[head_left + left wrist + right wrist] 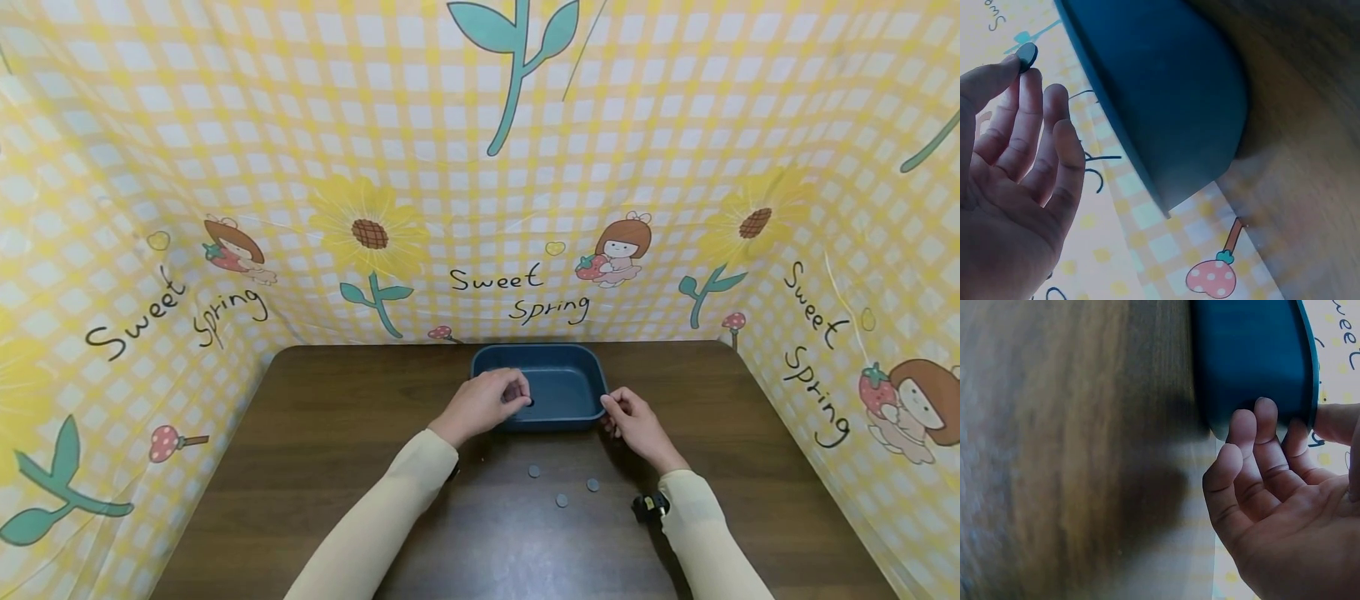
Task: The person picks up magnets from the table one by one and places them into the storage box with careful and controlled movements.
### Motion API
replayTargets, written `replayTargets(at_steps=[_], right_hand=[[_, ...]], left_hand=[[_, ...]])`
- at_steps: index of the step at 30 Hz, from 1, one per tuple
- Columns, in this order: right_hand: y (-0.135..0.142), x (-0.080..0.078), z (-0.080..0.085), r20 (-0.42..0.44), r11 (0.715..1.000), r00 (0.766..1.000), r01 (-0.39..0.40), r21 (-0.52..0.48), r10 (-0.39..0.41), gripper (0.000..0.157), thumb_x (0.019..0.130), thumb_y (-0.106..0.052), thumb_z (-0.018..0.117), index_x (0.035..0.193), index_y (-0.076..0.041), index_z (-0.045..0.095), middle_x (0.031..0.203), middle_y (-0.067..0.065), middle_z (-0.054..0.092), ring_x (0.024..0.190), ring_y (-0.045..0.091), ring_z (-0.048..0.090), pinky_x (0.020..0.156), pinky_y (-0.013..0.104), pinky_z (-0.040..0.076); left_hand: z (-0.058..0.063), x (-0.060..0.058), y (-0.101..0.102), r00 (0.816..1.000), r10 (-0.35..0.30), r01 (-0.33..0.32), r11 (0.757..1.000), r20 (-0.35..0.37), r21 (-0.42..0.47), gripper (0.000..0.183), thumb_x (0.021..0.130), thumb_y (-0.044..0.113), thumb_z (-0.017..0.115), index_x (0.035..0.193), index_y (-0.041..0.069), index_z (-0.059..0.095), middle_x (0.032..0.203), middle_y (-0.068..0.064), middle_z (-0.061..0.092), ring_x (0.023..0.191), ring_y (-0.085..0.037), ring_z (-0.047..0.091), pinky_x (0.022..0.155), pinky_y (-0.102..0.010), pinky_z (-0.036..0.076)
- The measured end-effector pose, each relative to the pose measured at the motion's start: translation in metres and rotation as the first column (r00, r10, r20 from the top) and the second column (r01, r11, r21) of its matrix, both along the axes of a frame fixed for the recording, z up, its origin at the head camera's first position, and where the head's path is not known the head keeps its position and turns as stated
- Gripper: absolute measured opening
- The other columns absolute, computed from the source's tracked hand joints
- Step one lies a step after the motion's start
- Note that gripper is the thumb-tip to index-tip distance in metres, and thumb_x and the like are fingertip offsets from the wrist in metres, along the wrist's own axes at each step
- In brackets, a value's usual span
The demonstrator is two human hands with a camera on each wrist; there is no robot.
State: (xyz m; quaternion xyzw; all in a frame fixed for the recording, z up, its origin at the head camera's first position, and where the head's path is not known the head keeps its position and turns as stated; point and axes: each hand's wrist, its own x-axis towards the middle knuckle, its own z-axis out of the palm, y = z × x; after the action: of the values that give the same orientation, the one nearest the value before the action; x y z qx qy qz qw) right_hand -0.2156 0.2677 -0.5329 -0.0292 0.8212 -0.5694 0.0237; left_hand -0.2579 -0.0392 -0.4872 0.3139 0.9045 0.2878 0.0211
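A dark blue rectangular plastic basin [562,387] stands at the far side of the table. Above its near-left part, my left hand [487,404] pinches a coin [1029,57] between thumb and index finger, with the other fingers loosely bent. My right hand [636,423] grips the basin's right rim; the thumb is on the rim and the fingertips [1265,411] lie against the outer wall. On the table in front of the basin lie three grey coins: a left one [534,472], a right one [592,485] and a nearer one [562,501], all flat and apart.
The brown wooden table [337,467] is enclosed at the back and both sides by a yellow checked cloth [465,208] with printed flowers and figures. The basin's back edge is close to the cloth. A dark wrist device [651,506] sits at my right cuff.
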Motion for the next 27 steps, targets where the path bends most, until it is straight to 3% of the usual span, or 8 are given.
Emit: replayTargets(at_steps=[7,19,27], right_hand=[[-0.006,0.012,0.020,-0.001,1.000,1.000,-0.010,0.021,0.010,0.025,0.114,-0.012,0.054,0.105,0.011,0.058,0.095,0.038,0.065,0.078,0.043,0.065,0.067,0.040,0.059],[-0.005,0.009,0.017,-0.017,1.000,1.000,-0.015,0.015,0.015,0.025,0.114,-0.011,0.053,0.105,0.012,0.057,0.094,0.038,0.064,0.078,0.048,0.064,0.066,0.041,0.058],[-0.005,0.011,0.018,-0.023,1.000,1.000,-0.012,0.019,0.012,0.025,0.114,-0.012,0.053,0.106,0.012,0.058,0.093,0.038,0.064,0.076,0.045,0.064,0.066,0.040,0.058]], left_hand=[[-0.005,-0.012,0.005,0.998,0.030,-0.031,0.999,0.050,0.009,0.010,0.104,0.030,0.075,0.097,0.028,0.067,0.092,0.013,0.066,0.084,-0.005,0.063,0.077,-0.030,0.055],[-0.013,-0.026,0.014,0.995,0.075,-0.071,0.996,0.070,-0.058,0.012,0.103,0.030,0.076,0.096,0.027,0.067,0.091,0.012,0.068,0.083,-0.006,0.063,0.078,-0.032,0.054],[-0.019,-0.033,0.022,0.991,0.080,-0.067,0.990,0.105,-0.122,0.012,0.104,0.031,0.074,0.096,0.027,0.066,0.088,0.013,0.068,0.070,-0.005,0.062,0.073,-0.032,0.053]])
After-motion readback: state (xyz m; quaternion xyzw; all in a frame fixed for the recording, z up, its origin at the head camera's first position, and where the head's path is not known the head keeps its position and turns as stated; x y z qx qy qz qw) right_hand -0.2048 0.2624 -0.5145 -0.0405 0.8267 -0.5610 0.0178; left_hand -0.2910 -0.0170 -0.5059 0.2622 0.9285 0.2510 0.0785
